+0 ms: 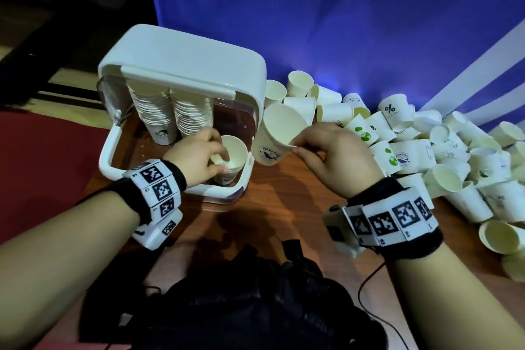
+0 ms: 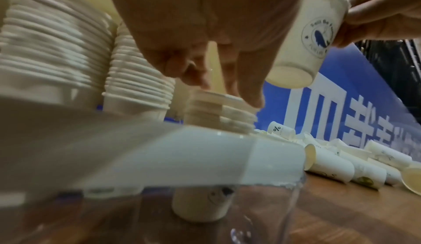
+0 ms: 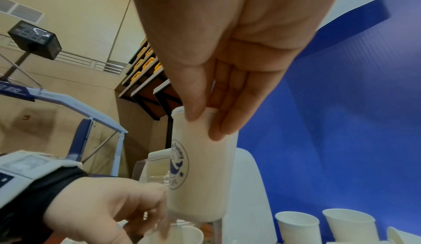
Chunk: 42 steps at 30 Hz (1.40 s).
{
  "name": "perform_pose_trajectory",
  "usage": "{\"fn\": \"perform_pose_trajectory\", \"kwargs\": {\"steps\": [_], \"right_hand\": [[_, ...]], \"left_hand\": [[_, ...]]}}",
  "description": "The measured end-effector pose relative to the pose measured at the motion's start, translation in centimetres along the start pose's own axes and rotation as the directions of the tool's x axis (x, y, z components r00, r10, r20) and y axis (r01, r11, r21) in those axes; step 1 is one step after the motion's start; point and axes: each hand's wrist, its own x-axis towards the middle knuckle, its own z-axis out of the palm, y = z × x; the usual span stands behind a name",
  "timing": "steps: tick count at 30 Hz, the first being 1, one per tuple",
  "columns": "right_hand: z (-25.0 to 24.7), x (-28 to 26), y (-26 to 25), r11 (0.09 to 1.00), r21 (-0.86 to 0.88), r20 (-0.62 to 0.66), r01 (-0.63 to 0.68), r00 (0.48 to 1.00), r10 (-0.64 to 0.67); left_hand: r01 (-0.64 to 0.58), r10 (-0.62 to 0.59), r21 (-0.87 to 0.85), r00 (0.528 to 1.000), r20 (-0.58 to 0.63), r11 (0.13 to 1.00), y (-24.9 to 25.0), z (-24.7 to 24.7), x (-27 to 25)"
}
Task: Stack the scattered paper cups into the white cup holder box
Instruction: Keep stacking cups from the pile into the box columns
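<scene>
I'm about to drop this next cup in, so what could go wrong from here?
1. The right hand only pinches the cup by its rim, tilted; it may slip or land crooked on the short stack.
2. The left hand has fingers on that stack's top cup; they could get in the way.
3. The pile lies close beside the right arm; a swing back might knock cups off the table.

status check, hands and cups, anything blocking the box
Left hand pressing short stack down in box. Right hand pinching whale-logo cup beside it. Nothing blocking; loose cups piled right.
</scene>
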Motion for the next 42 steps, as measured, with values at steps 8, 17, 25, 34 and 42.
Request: {"fn": "perform_pose_trajectory", "kwargs": {"steps": [8,17,25,34,42], "right_hand": [[1.9,1.3,-1.7,0.989,-0.004,0.018,0.146,0.989,-0.146],[4.8,2.4,-2.0,0.982,-0.027,0.175,0.187,0.968,-0.18],[8.0,3.8,-1.7,0.977,-0.152,0.559,0.147,0.828,-0.038],[9.0,3.4,-1.3,0.997,-0.066,0.567,0.04,0.824,0.004],[2.1,-1.7,5.0,0.985,-0.08,0.422,-0.153,0.89,0.173]], "left_hand": [[0.139,-0.132,-0.162,0.99,0.054,0.977,-0.8,1.4,2.3],[0.1,-0.064,-0.315,0.99,0.123,0.944,-3.1,3.9,3.2],[0.095,-0.042,-0.387,0.989,0.144,0.917,-1.4,1.5,0.9],[0.11,-0.091,-0.307,0.993,0.075,0.945,-1.0,-0.3,-1.4],[-0.132,0.133,-0.269,0.991,-0.013,0.954,7.6,-2.1,-1.6]]}}
